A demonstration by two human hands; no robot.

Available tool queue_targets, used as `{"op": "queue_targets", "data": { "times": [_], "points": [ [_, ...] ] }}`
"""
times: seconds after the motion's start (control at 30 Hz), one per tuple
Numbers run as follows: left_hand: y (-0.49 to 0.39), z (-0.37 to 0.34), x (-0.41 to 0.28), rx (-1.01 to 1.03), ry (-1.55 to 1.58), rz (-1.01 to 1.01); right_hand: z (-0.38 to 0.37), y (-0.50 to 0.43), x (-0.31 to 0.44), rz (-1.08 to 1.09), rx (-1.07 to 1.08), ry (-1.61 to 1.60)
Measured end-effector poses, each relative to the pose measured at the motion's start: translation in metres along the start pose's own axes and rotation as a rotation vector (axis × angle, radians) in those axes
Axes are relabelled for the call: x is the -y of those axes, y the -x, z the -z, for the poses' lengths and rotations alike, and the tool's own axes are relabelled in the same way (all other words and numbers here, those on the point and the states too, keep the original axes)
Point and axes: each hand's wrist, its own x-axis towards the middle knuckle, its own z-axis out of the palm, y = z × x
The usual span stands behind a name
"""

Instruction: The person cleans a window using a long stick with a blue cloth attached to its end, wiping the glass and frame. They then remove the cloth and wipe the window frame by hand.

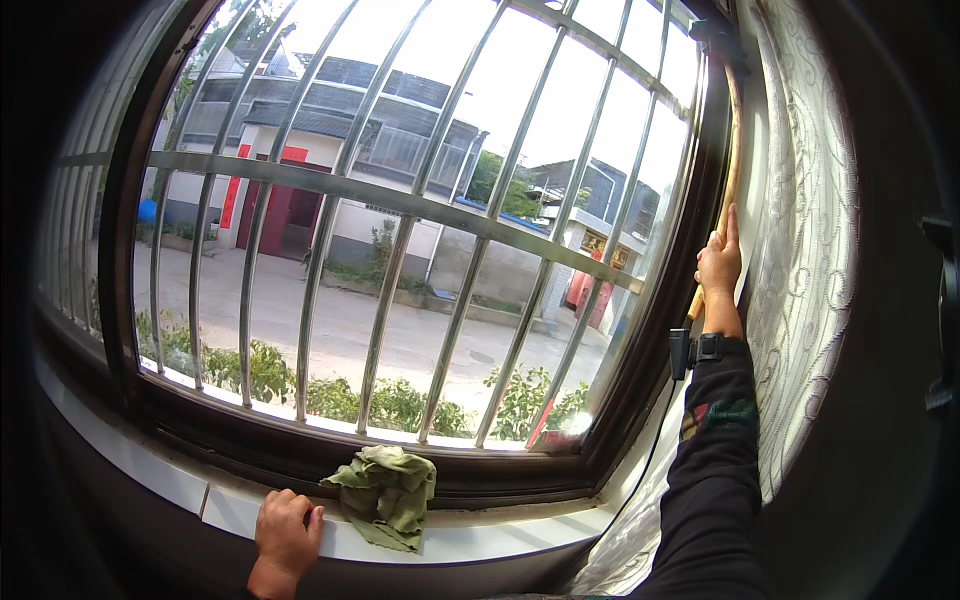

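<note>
My right hand (pixel 718 262), raised at the right, grips the lower part of a wooden stick (pixel 733 142). The stick runs upward along the right side of the window frame (pixel 652 330); at its top is a dark bundle (pixel 718 41), perhaps cloth, against the upper corner. My left hand (pixel 289 531) rests with curled fingers on the white windowsill (pixel 487 538); whether it holds anything cannot be seen. Just right of it a crumpled green cloth (pixel 386 491) lies on the sill and leans on the lower frame.
Metal bars (pixel 390 274) stand behind the glass. A patterned curtain (pixel 802 247) hangs to the right of my right arm. Beside that wrist is a black device (pixel 679 352) with a cable running down to the sill's right end. Outside are plants, a road and buildings.
</note>
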Motion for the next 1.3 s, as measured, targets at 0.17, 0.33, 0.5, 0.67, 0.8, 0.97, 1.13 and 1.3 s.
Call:
{"op": "queue_targets", "data": {
  "times": [0.17, 0.33, 0.5, 0.67, 0.8, 0.97, 1.13, 1.3],
  "points": [
    [0.000, -0.001, 0.002, -0.017, 0.011, -0.025, 0.012, 0.131, -0.034, -0.106, 0.072, -0.155],
    [-0.001, -0.003, 0.004, -0.013, -0.009, -0.031, 0.015, 0.283, -0.056, -0.108, 0.088, -0.284],
    [-0.001, -0.001, 0.001, 0.002, 0.000, -0.033, 0.008, 0.283, -0.056, -0.074, 0.087, -0.299],
    [-0.003, 0.004, -0.002, -0.027, 0.065, -0.042, -0.038, 0.164, -0.013, -0.035, 0.120, -0.397],
    [-0.004, 0.007, -0.003, -0.134, 0.122, -0.091, -0.091, 0.100, 0.062, 0.004, 0.142, -0.448],
    [-0.001, 0.012, 0.000, -0.185, 0.179, -0.152, -0.159, 0.071, 0.152, 0.149, 0.116, -0.444],
    [-0.001, 0.023, 0.005, -0.228, 0.424, -0.179, -0.238, 0.087, 0.222, 0.327, 0.051, -0.414],
    [0.020, 0.053, 0.028, -0.245, 0.285, -0.227, -0.271, 0.123, 0.301, 0.373, 0.154, -0.481]
  ]
}}
